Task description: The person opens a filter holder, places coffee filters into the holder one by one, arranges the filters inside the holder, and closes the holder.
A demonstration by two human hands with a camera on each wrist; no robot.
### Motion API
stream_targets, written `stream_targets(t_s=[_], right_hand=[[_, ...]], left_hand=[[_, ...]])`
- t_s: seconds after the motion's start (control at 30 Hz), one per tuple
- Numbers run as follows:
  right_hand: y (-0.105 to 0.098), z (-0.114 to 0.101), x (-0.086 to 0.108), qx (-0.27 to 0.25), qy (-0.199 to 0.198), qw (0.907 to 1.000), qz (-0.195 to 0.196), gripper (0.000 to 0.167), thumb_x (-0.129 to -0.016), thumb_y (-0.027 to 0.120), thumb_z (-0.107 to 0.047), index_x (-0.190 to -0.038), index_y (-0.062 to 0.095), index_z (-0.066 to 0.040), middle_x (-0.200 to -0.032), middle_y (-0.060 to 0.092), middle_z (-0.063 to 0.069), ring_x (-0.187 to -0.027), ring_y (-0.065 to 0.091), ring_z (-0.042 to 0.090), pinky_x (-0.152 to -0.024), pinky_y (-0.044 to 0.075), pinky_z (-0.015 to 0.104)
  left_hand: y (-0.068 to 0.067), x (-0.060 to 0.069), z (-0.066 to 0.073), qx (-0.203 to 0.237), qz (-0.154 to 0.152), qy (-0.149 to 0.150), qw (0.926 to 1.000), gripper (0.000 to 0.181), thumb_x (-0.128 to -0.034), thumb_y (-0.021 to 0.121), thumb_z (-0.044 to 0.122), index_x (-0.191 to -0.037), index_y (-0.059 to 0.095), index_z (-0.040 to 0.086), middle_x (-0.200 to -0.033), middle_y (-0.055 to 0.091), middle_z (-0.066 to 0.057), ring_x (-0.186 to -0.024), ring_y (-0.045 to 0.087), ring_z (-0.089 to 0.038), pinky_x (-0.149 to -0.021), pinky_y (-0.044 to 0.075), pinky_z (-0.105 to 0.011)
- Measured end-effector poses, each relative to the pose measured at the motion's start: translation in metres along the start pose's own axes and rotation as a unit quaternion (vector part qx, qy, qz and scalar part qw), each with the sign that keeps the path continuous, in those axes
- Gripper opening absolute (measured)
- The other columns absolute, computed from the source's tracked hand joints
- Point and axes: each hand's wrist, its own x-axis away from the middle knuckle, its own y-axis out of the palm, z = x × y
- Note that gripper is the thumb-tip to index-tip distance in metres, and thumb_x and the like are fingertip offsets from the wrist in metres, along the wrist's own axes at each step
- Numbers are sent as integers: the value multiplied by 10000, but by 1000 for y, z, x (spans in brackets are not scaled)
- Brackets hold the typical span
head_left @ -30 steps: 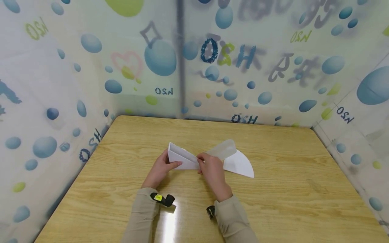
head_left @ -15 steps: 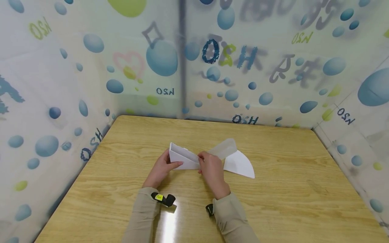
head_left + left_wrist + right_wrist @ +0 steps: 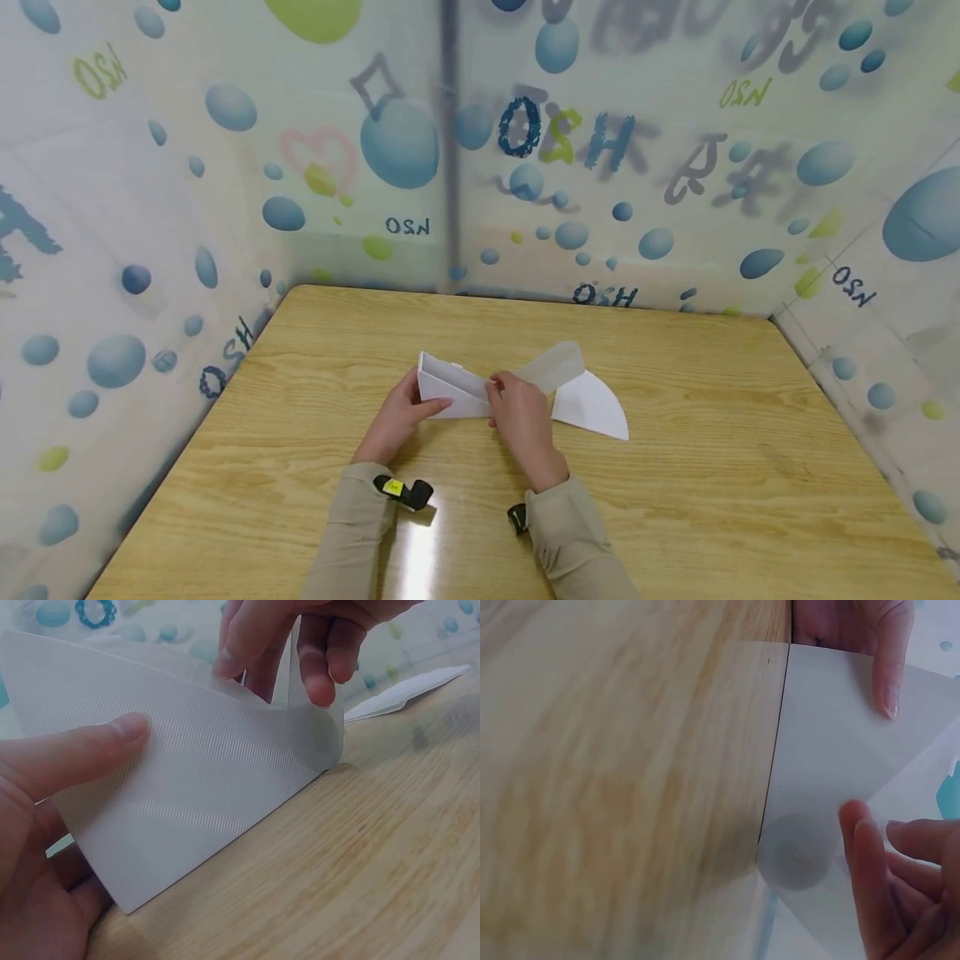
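A white folded, wedge-shaped piece point(image 3: 447, 402) stands on the table with its wide end at the left. My left hand point(image 3: 393, 421) grips that end, the thumb point(image 3: 101, 754) flat on its ribbed front face point(image 3: 191, 772) and the other fingers behind. At the narrow end, my right hand point(image 3: 528, 427) has its fingers curled about a translucent strip point(image 3: 557, 369). The strip's rounded end point(image 3: 319, 739) laps over the narrow tip in the left wrist view. In the right wrist view the right hand point(image 3: 904, 881) is close beside that rounded end point(image 3: 795, 851).
A white fan-shaped sheet point(image 3: 592, 406) lies on the wooden table point(image 3: 712, 467), just right of my right hand. Patterned sheeting point(image 3: 450, 233) with blue and green spots rises behind the table and on both sides.
The right fingertips have shifted very slightly at the narrow end. The left hand keeps its grip on the white piece, and the fan-shaped sheet lies where it was.
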Motion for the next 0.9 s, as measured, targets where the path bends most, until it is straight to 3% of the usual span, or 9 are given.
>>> stream_targets(t_s=[0.27, 0.53, 0.9], right_hand=[[1, 0, -1, 124, 79, 9998, 117, 413, -872, 582, -278, -1209, 503, -52, -847, 638, -6, -395, 446, -20, -568, 439, 271], [1, -1, -2, 305, -28, 9992, 253, 393, -866, 594, -259, -1183, 522, -37, -801, 628, -6, -404, 435, -6, -541, 434, 270], [-5, -3, -5, 236, 139, 9996, 44, 335, -887, 560, -273, -1124, 564, -36, -764, 641, -7, -356, 437, -15, -528, 445, 258]], left_hand=[[-1, -1, -2, -41, -20, -7, 10000, 522, -738, 723, 299, -1196, 481, 229, -1121, 553, -43, -1007, 535, -204, -827, 437, -366], [0, -1, -1, -60, -20, -1, 10000, 524, -736, 724, 311, -1195, 484, 233, -1117, 557, -43, -1001, 538, -202, -822, 440, -361], [-1, 0, -2, -40, -47, -22, 10000, 526, -736, 722, 316, -1199, 484, 242, -1121, 555, -40, -1002, 536, -204, -816, 443, -360]])
